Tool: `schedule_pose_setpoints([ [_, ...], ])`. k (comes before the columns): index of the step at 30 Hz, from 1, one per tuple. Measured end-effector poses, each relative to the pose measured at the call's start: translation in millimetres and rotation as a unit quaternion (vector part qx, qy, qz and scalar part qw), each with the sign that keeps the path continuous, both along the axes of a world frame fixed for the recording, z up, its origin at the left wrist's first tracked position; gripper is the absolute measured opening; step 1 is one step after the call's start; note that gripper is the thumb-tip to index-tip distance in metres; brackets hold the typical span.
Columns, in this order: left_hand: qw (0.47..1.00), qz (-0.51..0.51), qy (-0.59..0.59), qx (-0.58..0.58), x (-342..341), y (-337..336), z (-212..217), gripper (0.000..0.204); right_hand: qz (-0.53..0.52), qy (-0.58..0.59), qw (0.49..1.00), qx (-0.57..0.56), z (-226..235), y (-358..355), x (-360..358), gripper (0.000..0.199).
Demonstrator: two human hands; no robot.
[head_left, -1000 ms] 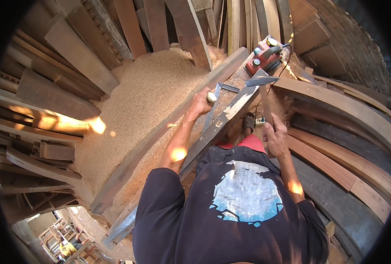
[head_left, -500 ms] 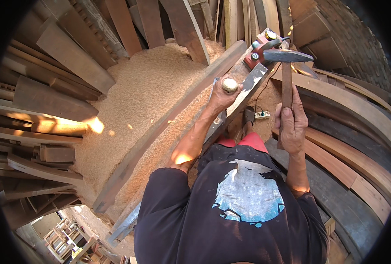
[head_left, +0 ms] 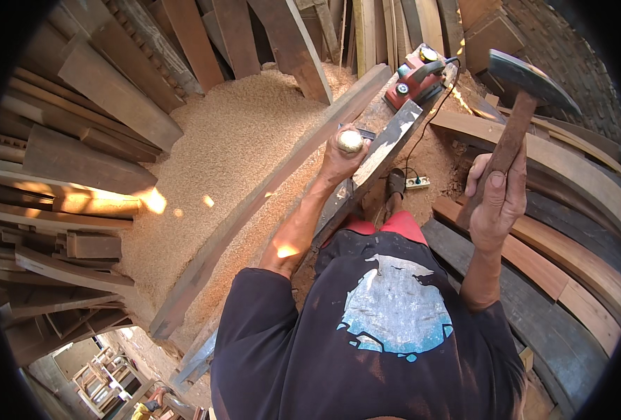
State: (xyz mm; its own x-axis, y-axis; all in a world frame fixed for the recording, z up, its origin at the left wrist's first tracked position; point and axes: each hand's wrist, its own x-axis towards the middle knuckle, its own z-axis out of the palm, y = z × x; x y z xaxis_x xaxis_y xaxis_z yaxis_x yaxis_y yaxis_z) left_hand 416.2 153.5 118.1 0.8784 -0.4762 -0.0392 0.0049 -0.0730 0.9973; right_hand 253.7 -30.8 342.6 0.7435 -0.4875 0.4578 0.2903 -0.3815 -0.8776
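Observation:
My right hand (head_left: 496, 199) is closed around the wooden handle of a hammer (head_left: 534, 80), raised off to the right with its long dark head at the top. In my left hand (head_left: 345, 157) is a chisel (head_left: 350, 141), seen end-on, so mostly its round pale butt shows and the lower part is hidden. That hand is over a narrow timber (head_left: 389, 140) with a pale, partly dark upper face; whether the blade touches the wood I cannot tell.
A red electric planer (head_left: 414, 80) with a black cord lies beyond the timber. A long beam (head_left: 268, 192) runs diagonally beside shavings (head_left: 212, 161). Boards (head_left: 121, 91) lean all around, with more stacked planks (head_left: 569, 262) at right. A power strip (head_left: 417, 183) lies by my foot.
My right hand has swung the hammer out to the right, and its head has tilted. My left hand with the chisel has shifted slightly left.

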Motion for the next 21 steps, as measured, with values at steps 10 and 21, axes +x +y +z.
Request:
schedule_pose_setpoints([
  [10, 0.992, -0.076, -0.098, 0.011, 3, -10, 22, 0.019, 0.091, 0.154, 0.975, -0.131, -8, -28, 5, 0.052],
  [21, 0.989, -0.118, -0.064, 0.061, 8, -30, -9, 0.015, 0.121, 0.321, 0.938, -0.044, -21, -30, 15, 0.049],
])
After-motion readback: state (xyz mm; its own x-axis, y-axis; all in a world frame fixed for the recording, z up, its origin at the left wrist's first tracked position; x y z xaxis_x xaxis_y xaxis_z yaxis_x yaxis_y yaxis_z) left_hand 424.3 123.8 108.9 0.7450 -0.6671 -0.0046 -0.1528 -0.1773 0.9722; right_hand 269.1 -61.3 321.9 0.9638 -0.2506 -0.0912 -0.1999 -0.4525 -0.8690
